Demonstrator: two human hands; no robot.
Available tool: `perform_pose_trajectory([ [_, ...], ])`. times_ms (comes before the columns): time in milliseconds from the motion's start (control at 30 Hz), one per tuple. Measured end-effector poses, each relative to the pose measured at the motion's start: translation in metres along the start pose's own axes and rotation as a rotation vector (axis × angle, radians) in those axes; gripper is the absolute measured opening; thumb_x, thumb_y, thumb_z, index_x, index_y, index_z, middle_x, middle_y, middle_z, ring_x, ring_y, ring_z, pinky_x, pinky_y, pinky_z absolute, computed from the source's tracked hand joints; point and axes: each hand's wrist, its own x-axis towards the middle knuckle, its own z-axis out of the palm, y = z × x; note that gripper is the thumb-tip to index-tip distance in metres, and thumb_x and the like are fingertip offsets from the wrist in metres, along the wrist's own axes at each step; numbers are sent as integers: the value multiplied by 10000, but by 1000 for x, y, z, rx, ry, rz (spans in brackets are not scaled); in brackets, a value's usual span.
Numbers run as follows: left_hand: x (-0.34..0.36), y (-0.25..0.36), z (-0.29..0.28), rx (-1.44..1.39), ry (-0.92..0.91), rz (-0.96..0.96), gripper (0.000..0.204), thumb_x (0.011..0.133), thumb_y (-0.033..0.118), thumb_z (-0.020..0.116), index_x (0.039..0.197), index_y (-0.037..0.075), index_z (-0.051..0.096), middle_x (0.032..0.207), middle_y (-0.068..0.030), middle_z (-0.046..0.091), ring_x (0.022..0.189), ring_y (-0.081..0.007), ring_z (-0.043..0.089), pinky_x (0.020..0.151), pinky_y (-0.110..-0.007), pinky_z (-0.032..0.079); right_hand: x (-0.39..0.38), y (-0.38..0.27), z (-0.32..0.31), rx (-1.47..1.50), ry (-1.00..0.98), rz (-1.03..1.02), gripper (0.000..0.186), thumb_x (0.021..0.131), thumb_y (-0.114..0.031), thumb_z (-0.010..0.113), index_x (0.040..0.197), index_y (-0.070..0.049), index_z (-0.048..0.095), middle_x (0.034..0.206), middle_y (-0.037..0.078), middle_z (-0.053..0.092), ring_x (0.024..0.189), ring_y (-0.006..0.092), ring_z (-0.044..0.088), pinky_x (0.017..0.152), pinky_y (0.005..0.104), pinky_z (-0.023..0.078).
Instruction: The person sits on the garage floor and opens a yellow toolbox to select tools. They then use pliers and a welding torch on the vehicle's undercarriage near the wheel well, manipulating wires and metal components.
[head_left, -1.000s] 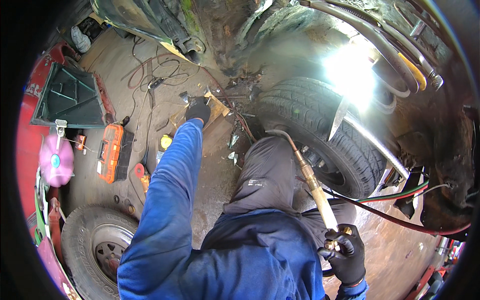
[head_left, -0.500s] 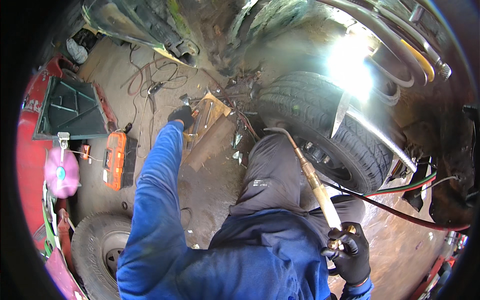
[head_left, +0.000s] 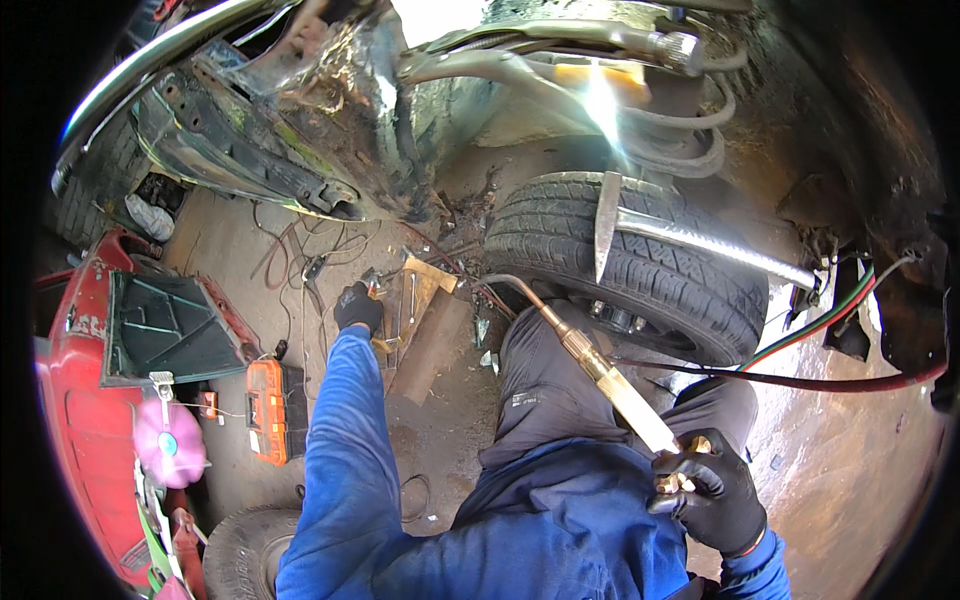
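Note:
My right hand [head_left: 722,490], in a black glove, is wrapped round the valve end of a brass gas torch [head_left: 622,392]. The torch's bent copper tip points up and left over my knee, and no flame shows on it. Stretched far forward, my gloved left hand [head_left: 357,308] is closed at the left edge of a wooden board [head_left: 432,278]. A small orange and metal piece shows at its fingers; what it grips is too small to make out. On the board lies a thin metal wrench [head_left: 413,298]. A hammer with a ribbed metal handle [head_left: 715,245] rests on the tyre [head_left: 630,285].
Red and green hoses [head_left: 810,375] run along the right. An orange toolbox [head_left: 268,412], a pink fan [head_left: 168,443] and a red car panel [head_left: 90,430] stand left. Cables [head_left: 320,250] tangle on the floor. A coil spring [head_left: 690,150] and bodywork hang above.
My view has tilted up, so more bodywork shows and everything sits lower. My left hand stays by the board, and the torch stays in my right hand.

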Motion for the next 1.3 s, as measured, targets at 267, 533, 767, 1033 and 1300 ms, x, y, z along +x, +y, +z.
perform_pose_trajectory([
  [267,-83,33,-89,-848,217,294,150,987,120,634,1070,0,669,999,-157,738,909,-284,729,863,-409,590,-9,17,-14,39,31,-255,419,776,-292,974,1130,-126,823,1120,60,799,1021,307,695,881,456,574],
  [533,-220,150,-169,-1583,-205,595,132,1060,74,550,1177,34,596,972,-80,638,859,-177,665,863,-363,613,-20,32,-24,246,84,-232,416,841,-323,940,1170,-98,819,1121,61,825,991,302,679,880,439,569],
  [767,-260,206,-218,-1515,-132,705,217,1128,131,560,1298,-2,586,991,-67,623,891,-158,633,876,-337,574,-32,36,-38,205,105,-259,454,872,-376,918,1253,-148,825,1126,35,820,996,299,664,906,432,568],
  [1033,-248,222,-250,-1949,-357,644,633,1212,560,341,1332,16,643,973,-74,630,877,-229,647,857,-424,562,-41,41,-51,224,106,-268,461,897,-413,889,1275,-157,824,1048,22,818,1005,300,673,922,441,568],
  [1300,-259,239,-247,-2009,-328,644,407,1179,490,532,1338,126,620,1011,-44,639,1052,-229,639,929,-478,544,-46,41,-56,270,133,-260,434,905,-381,896,1266,-147,834,1031,46,814,973,292,680,892,430,563],
])
